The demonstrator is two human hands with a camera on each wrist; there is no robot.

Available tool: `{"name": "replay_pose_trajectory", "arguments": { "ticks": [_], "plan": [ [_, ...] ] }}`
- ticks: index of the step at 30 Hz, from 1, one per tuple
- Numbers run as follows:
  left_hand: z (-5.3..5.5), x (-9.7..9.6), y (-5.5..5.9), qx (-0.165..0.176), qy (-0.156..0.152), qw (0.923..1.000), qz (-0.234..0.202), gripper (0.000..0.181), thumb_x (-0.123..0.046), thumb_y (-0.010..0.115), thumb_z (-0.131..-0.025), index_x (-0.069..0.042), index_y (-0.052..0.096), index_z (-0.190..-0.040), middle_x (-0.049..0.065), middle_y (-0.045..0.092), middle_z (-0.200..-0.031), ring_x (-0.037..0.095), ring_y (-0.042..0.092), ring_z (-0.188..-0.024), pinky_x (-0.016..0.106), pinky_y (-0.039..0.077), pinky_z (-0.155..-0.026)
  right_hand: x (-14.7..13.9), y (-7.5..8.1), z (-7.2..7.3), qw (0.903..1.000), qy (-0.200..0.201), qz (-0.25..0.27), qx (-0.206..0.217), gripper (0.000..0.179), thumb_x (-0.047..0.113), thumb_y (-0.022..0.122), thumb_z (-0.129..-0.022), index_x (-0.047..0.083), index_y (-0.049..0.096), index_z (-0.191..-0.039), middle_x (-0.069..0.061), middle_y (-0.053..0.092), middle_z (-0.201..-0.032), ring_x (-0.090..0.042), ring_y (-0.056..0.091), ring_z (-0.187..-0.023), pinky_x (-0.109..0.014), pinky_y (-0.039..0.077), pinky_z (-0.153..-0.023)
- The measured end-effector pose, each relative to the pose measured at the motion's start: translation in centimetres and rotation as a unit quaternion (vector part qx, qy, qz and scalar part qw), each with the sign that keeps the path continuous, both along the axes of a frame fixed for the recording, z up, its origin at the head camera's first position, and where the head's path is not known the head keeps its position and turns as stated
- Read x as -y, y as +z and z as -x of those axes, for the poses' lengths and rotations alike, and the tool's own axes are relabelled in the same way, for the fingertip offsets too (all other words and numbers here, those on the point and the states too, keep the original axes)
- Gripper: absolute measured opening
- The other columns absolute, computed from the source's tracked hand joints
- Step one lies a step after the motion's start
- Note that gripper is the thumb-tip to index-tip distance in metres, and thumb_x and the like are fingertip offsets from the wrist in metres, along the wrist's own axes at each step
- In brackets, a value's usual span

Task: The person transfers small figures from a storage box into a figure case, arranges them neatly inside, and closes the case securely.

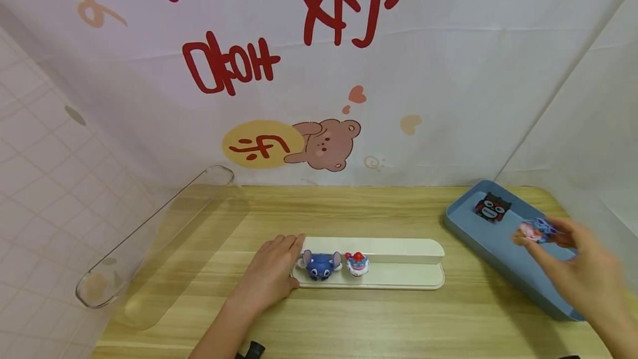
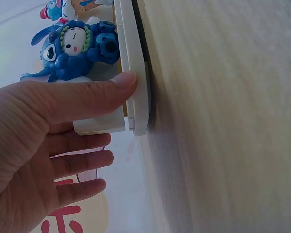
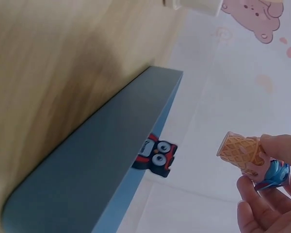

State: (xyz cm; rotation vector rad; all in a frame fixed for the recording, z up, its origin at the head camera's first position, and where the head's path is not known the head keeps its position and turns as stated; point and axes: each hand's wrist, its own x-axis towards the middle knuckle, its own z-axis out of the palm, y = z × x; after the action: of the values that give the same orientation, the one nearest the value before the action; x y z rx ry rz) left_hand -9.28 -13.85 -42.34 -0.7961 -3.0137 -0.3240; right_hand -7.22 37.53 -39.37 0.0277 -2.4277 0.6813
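My left hand (image 1: 271, 270) grips the left end of a cream two-step display stand (image 1: 404, 276), its thumb (image 2: 106, 92) on the front edge and the other fingers behind. Next to that thumb, a blue big-eared figurine (image 1: 320, 266) stands on the lower step. To its right is a small white figurine (image 1: 358, 265) with a red and blue top. On the right, my right hand (image 1: 588, 265) pinches an ice-cream-cone figurine (image 3: 242, 150) with a blue upper part, between thumb and fingers. It is held over the blue tray (image 1: 513, 278).
A flat owl-shaped piece (image 1: 492, 207) is in the far end of the tray. At the left, a long transparent cover (image 1: 174, 254) rests on the wood-grain table (image 1: 349, 326). A printed cloth (image 1: 448, 82) hangs behind. A small black object (image 1: 255, 350) is at the front edge.
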Motion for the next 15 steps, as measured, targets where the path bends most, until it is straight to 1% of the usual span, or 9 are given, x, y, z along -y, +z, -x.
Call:
{"name": "replay_pose_trajectory", "arguments": {
  "ticks": [2,3,4,5,8,10,12,14,15],
  "plan": [
    [0.0,0.0,0.0,0.003,0.001,1.0,0.001,0.093,-0.017,0.099,-0.071,0.005,0.052,-0.149,0.016,0.062,-0.137,0.033,0.058,-0.125,0.051,0.049,-0.107,0.5,0.2,0.0,1.0,-0.003,0.003,0.003,0.063,0.002,0.094,-0.068,-0.007,0.066,-0.125,0.02,0.068,-0.084,0.032,0.039,-0.086,-0.009,0.036,-0.058],
    [0.0,0.0,0.0,0.005,0.002,1.0,0.001,0.093,-0.017,0.099,-0.071,0.005,0.052,-0.149,0.017,0.062,-0.138,0.033,0.058,-0.125,0.051,0.049,-0.107,0.7,0.3,0.0,1.0,-0.003,0.006,0.004,0.064,0.002,0.094,-0.069,-0.007,0.066,-0.125,0.031,0.062,-0.088,0.031,0.039,-0.088,-0.008,0.036,-0.062],
    [0.1,0.0,0.0,0.007,0.002,1.0,0.002,0.093,-0.018,0.099,-0.071,0.005,0.052,-0.149,0.016,0.062,-0.138,0.033,0.058,-0.126,0.051,0.049,-0.107,0.9,0.4,0.0,1.0,-0.002,0.008,0.006,0.064,0.001,0.094,-0.069,-0.006,0.066,-0.126,0.039,0.054,-0.091,0.03,0.039,-0.089,-0.008,0.036,-0.064],
    [0.1,0.0,0.0,0.007,0.002,1.0,0.001,0.093,-0.017,0.099,-0.071,0.005,0.052,-0.149,0.016,0.062,-0.138,0.033,0.058,-0.126,0.052,0.049,-0.107,1.2,0.5,0.0,0.9999,-0.002,0.011,0.011,0.064,0.0,0.093,-0.07,-0.005,0.066,-0.127,0.046,0.046,-0.095,0.029,0.04,-0.089,-0.009,0.036,-0.065],
    [0.1,0.0,0.0,0.007,0.001,1.0,0.0,0.093,-0.017,0.099,-0.071,0.005,0.053,-0.149,0.017,0.062,-0.138,0.034,0.058,-0.126,0.052,0.049,-0.107,2.0,0.7,0.0,0.9998,0.001,0.016,0.014,0.064,-0.001,0.093,-0.069,-0.004,0.066,-0.127,0.048,0.044,-0.097,0.028,0.041,-0.09,-0.012,0.035,-0.066],
    [0.0,0.0,0.0,0.005,0.0,1.0,0.0,0.093,-0.018,0.099,-0.071,0.005,0.053,-0.148,0.017,0.062,-0.138,0.034,0.058,-0.125,0.052,0.049,-0.107,2.6,0.8,-0.1,0.9998,-0.001,0.01,0.018,0.063,0.003,0.094,-0.071,-0.003,0.067,-0.128,0.033,0.06,-0.094,0.028,0.04,-0.091,-0.015,0.036,-0.064],
    [0.0,0.0,0.0,0.003,0.0,1.0,-0.001,0.093,-0.017,0.099,-0.071,0.005,0.053,-0.148,0.017,0.062,-0.138,0.034,0.058,-0.125,0.052,0.049,-0.106,3.1,0.7,0.0,0.9999,0.001,0.007,0.013,0.064,0.005,0.094,-0.071,-0.003,0.067,-0.128,0.011,0.071,-0.096,0.028,0.039,-0.092,-0.015,0.036,-0.064],
    [0.0,0.0,-0.1,0.0,0.0,1.0,-0.003,0.093,-0.017,0.099,-0.071,0.005,0.053,-0.148,0.017,0.062,-0.138,0.034,0.058,-0.125,0.052,0.049,-0.106,3.6,0.7,0.0,1.0,0.009,0.002,0.001,0.065,0.005,0.095,-0.071,-0.003,0.067,-0.128,-0.013,0.073,-0.1,0.029,0.039,-0.093,-0.012,0.037,-0.062],
    [0.0,0.0,-0.1,-0.001,0.0,1.0,-0.004,0.093,-0.017,0.099,-0.071,0.005,0.053,-0.148,0.017,0.062,-0.138,0.033,0.058,-0.125,0.052,0.049,-0.106,3.8,0.7,0.0,0.9999,0.014,-0.001,-0.005,0.065,0.005,0.095,-0.071,-0.003,0.067,-0.128,-0.021,0.071,-0.101,0.028,0.039,-0.094,-0.011,0.037,-0.061]
  ]
}}
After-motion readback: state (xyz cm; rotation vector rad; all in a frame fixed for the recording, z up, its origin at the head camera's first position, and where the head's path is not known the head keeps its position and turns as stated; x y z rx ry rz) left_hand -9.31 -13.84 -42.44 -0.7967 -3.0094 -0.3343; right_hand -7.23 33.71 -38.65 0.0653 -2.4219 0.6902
